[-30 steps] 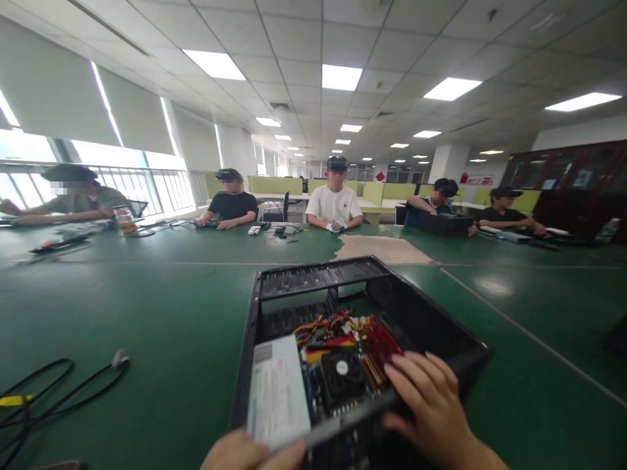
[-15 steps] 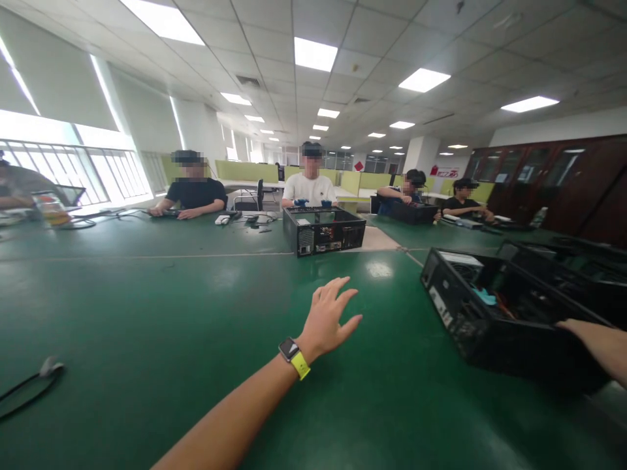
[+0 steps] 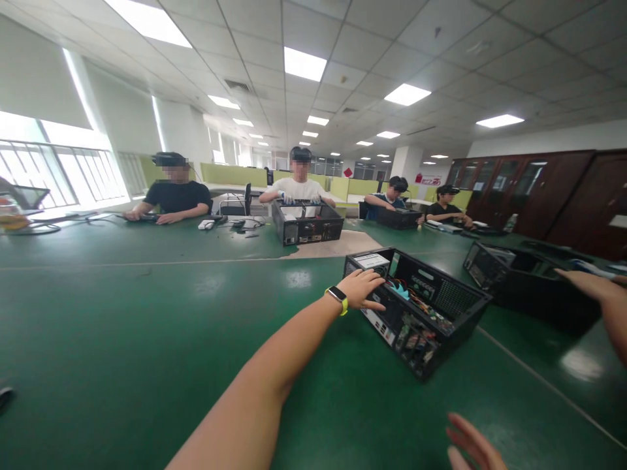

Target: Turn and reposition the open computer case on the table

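Observation:
An open black computer case [image 3: 455, 307] lies on its side on the green table [image 3: 147, 333], its rear panel turned toward me. Inside it show a silver power supply, a light blue piece and coloured wires. My left hand [image 3: 360, 287], with a yellow-strapped watch on the wrist, rests on the case's near left corner by the power supply, fingers spread. My right hand [image 3: 475, 447] enters at the bottom edge, partly cut off, its visible fingers apart and holding nothing. It is in front of the case, not touching it.
Another black computer case [image 3: 529, 287] stands at the right, with another person's hand [image 3: 582, 284] at its top edge. Across the table a gloved person works at a third case [image 3: 308, 225]. Other seated people, cables and a white adapter [image 3: 206, 224] are along the far side.
The nearer computer case has moved left across the table and come under my left hand, which was in the air before. My right hand has appeared at the bottom. The view has turned slightly right.

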### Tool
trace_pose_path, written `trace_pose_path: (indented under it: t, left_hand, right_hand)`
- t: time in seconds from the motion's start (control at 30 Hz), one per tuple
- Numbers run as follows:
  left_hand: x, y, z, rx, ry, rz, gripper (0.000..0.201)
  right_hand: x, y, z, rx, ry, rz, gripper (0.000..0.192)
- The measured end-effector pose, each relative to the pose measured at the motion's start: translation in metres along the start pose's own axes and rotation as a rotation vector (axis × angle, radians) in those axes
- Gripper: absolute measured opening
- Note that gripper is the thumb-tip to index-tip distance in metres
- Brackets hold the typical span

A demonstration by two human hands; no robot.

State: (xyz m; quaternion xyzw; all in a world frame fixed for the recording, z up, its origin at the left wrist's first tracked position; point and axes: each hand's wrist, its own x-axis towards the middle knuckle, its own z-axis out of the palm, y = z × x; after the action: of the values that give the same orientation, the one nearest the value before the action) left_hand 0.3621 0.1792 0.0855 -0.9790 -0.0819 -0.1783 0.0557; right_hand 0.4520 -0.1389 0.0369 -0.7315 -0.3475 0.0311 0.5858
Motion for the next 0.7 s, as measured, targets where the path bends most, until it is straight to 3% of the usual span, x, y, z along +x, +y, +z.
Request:
trace_pose_path:
  t: [0.03,0.1,0.17,0.27,0.37,0.47,0.57,0.63,0.7]
  left_hand:
    - [0.004,0.0,0.002,0.006,0.006,-0.005,0.074]
    - [0.01,0.004,0.001,0.017,0.013,-0.017,0.066]
    - [0.014,0.011,-0.002,0.025,0.015,-0.036,0.06]
    - [0.012,0.022,-0.011,0.038,0.018,-0.074,0.056]
    - [-0.01,0.035,-0.026,0.046,0.024,-0.091,0.054]
    - [-0.052,0.053,-0.048,0.049,0.02,-0.102,0.053]
    - [-0.106,0.081,-0.074,-0.054,-0.011,-0.148,0.046]
    - [-0.143,0.103,-0.091,-0.186,-0.074,-0.214,0.043]
    - [-0.176,0.125,-0.106,-0.256,-0.184,-0.289,0.041]
  right_hand:
    - [-0.016,0.009,0.014,0.027,0.019,0.095,0.07]
    - [-0.018,0.023,0.04,0.095,0.089,0.284,0.08]
    - [0.008,0.03,0.061,0.109,0.147,0.392,0.087]
    - [0.054,0.033,0.081,0.022,0.181,0.398,0.093]
    - [0.071,0.035,0.086,-0.022,0.231,0.431,0.101]
    - [0.063,0.041,0.083,-0.046,0.257,0.493,0.105]
    - [0.044,0.055,0.078,0.061,0.163,0.394,0.097]
    - [0.031,0.068,0.069,0.094,0.033,0.195,0.085]
    - [0.024,0.072,0.05,-0.034,-0.106,-0.026,0.071]
